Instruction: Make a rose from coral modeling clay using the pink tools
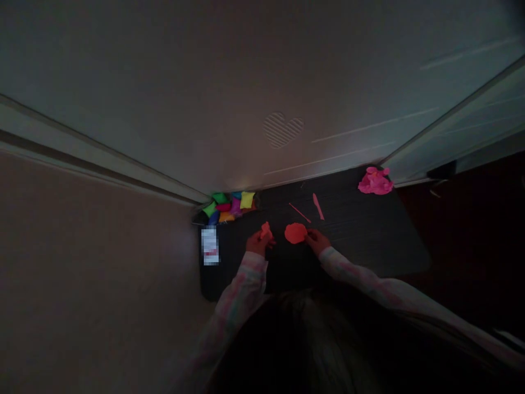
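Firstly, the hands were inspected under dim light, which limited the detail available; the left hand (258, 244) was found partly closed, its fingers pinched on a small ragged piece of red modelling clay (266, 231), though the exact grip could not be confirmed; the right hand (318, 241) was also partly closed, with its fingertips (310, 235) placed at the edge of a flat round disc of red modelling clay (295, 233), which was positioned on a dark tabletop (369, 235) between the two hands; the disc was judged to be light, soft and easily marked, and liable to stretch or tear if pinched hard at its thin rim; it was considered best lifted with broad finger support beneath it, while the small piece appeared suited to a light fingertip hold; a thin pink stick (299, 212) and a pink plastic modelling knife (318, 206) were noted beyond the disc; a crumpled pink mass (375, 181) was observed towards the far corner of the tabletop; a cluster of small multicoloured packets (229, 208) was recorded at the far left corner, with a blurred label (210, 246) nearer the left edge; striped pastel sleeves (241, 290) were seen on both arms.
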The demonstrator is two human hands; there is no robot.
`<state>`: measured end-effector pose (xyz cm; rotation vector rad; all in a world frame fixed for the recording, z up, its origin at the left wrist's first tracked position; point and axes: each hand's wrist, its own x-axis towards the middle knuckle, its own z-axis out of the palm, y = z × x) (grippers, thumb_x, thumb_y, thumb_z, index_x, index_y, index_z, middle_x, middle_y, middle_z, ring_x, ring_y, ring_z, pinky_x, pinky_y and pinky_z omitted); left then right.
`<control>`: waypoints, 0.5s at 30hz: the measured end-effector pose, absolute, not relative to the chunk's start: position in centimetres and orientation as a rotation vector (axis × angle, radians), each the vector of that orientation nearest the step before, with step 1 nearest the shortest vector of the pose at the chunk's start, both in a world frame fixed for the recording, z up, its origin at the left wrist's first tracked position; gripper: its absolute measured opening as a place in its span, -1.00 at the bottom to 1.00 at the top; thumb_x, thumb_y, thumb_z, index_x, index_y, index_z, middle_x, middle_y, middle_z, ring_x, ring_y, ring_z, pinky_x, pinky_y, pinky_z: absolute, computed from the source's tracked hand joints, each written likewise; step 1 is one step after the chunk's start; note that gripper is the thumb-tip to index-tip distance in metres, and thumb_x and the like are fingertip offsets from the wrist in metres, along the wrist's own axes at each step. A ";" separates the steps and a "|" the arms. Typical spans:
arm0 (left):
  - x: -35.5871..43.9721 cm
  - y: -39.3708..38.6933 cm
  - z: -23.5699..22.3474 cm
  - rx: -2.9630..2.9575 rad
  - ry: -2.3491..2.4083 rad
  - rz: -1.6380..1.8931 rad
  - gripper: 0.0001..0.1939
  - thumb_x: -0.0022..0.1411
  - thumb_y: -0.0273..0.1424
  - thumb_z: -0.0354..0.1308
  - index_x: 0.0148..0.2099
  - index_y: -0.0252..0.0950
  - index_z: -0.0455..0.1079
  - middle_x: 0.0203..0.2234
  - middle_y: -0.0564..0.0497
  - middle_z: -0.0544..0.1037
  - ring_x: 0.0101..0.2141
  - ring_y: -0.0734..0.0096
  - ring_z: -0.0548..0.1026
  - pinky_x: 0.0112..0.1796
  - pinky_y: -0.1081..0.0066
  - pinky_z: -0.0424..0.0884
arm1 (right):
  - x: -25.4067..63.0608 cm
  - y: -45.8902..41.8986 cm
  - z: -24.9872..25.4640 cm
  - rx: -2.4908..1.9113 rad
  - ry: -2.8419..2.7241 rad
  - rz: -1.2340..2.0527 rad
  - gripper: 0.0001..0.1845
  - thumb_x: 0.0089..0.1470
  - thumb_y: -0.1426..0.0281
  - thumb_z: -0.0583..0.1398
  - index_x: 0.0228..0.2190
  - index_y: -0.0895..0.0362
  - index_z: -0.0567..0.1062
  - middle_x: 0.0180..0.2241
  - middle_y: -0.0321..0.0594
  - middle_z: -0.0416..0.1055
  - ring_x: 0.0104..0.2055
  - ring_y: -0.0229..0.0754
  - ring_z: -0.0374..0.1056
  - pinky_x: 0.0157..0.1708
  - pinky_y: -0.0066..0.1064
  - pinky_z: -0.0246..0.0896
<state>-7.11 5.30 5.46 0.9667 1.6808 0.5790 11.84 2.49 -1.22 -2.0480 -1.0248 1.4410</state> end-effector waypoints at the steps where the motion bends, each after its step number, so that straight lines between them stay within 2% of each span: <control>1: -7.0 5.0 5.9 0.933 1.666 0.620 -0.71 0.00 -0.26 -0.02 -0.36 -0.42 0.32 -0.56 -0.05 0.47 -0.62 0.49 0.43 -0.63 0.52 0.33 | 11.9 2.7 -1.2 -2.049 -1.026 1.435 -0.76 -0.17 0.31 0.07 -0.37 0.11 0.35 -0.58 -0.35 0.37 -0.54 -0.32 0.31 -0.46 -0.47 0.19; 5: -6.7 3.9 7.5 0.863 1.609 0.733 -0.65 -0.01 -0.24 -0.02 -0.30 -0.45 0.29 -0.56 -0.07 0.47 -0.63 0.49 0.42 -0.63 0.52 0.35 | 11.9 3.3 -1.3 -2.054 -1.007 1.421 -0.76 -0.18 0.35 0.07 -0.36 0.12 0.35 -0.59 -0.35 0.36 -0.57 -0.33 0.30 -0.49 -0.47 0.19; 9: -6.5 3.2 8.4 0.881 1.584 0.742 -0.68 0.03 -0.32 -0.07 -0.21 -0.46 0.24 -0.55 -0.06 0.46 -0.62 0.50 0.42 -0.62 0.52 0.35 | 12.1 3.4 -1.0 -2.050 -0.988 1.370 -0.71 -0.19 0.32 0.07 -0.32 0.13 0.32 -0.58 -0.34 0.34 -0.60 -0.31 0.27 -0.54 -0.44 0.18; 15: -5.9 1.7 7.6 1.016 1.614 0.608 -0.72 0.03 -0.48 -0.13 -0.19 -0.40 0.25 -0.56 0.02 0.43 -0.61 0.55 0.41 -0.58 0.53 0.35 | 11.8 1.9 1.7 -1.925 -1.068 1.238 -0.63 -0.19 0.26 0.05 -0.28 0.17 0.30 -0.46 -0.24 0.33 -0.42 -0.25 0.27 -0.39 -0.36 0.18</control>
